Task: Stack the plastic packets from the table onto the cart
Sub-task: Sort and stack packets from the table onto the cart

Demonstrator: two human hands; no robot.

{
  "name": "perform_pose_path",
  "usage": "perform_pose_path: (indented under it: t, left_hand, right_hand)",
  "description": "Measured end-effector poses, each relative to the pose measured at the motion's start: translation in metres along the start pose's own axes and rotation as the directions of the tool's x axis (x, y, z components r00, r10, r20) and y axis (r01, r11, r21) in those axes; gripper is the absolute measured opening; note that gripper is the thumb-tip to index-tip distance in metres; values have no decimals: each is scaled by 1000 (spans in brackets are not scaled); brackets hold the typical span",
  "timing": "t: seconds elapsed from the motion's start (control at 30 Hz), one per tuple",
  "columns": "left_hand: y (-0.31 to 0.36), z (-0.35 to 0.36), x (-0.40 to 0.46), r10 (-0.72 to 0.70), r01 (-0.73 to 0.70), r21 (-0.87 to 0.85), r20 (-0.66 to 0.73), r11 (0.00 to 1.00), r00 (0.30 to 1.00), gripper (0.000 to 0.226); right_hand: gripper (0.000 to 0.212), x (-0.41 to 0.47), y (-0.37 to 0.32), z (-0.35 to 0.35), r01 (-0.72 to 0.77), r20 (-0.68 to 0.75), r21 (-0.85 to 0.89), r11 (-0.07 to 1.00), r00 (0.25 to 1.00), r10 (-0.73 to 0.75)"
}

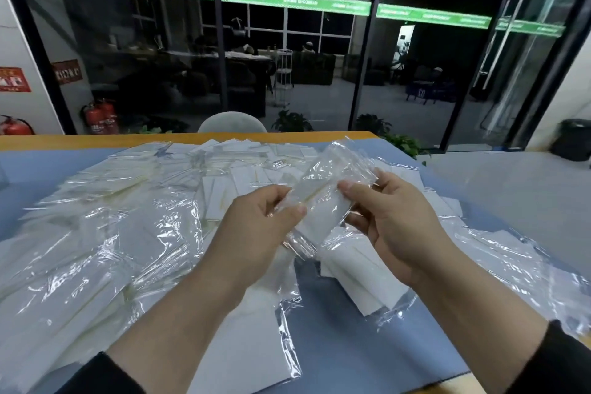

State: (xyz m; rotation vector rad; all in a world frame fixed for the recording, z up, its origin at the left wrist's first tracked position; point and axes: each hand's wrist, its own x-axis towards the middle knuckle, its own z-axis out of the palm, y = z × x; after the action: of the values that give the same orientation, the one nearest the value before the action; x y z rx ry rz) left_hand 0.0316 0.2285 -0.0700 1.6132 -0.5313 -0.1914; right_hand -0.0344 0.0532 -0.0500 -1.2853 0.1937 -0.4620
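Crinkly clear plastic packet (323,189), flat, between both hands

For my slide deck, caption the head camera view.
Both hands, left hand and right hand, hold one plastic packet above the packet-strewn table.

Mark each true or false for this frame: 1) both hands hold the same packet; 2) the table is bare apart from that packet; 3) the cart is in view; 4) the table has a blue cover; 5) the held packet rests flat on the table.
1) True. The left hand and the right hand both pinch one clear plastic packet.
2) False. Loose packets lie spread across most of the table.
3) False. No cart shows near the table in this view.
4) True. The blue cover shows between the packets.
5) False. The packet is held up off the table, tilted, between the two hands.
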Motion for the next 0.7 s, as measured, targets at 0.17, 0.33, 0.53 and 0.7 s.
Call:
perform_pose_path:
  t: [0.17, 0.33, 0.53, 0.7]
  left_hand:
    - [17, 21, -9, -20, 20, -126, -5, 992, 1000, 12]
    - [52, 71, -19, 6, 3, -95, 90, 996, 996, 12]
    - [97, 194, -31, 78, -69, -41, 305, 997, 949, 21]
    - [110, 305, -50, 154, -136, -75, 396, 988, 905, 20]
  right_hand:
    - [37, -28, -4, -11, -6, -5, 102, 995, 1000, 7]
    - [22, -64, -33, -44, 82, -106, 34, 996, 991, -78]
    - [20, -102, -86, -151, 148, -321, -70, 987, 933, -163]
    - [18, -148, -127, -245, 145, -464, -116, 983, 867, -183]
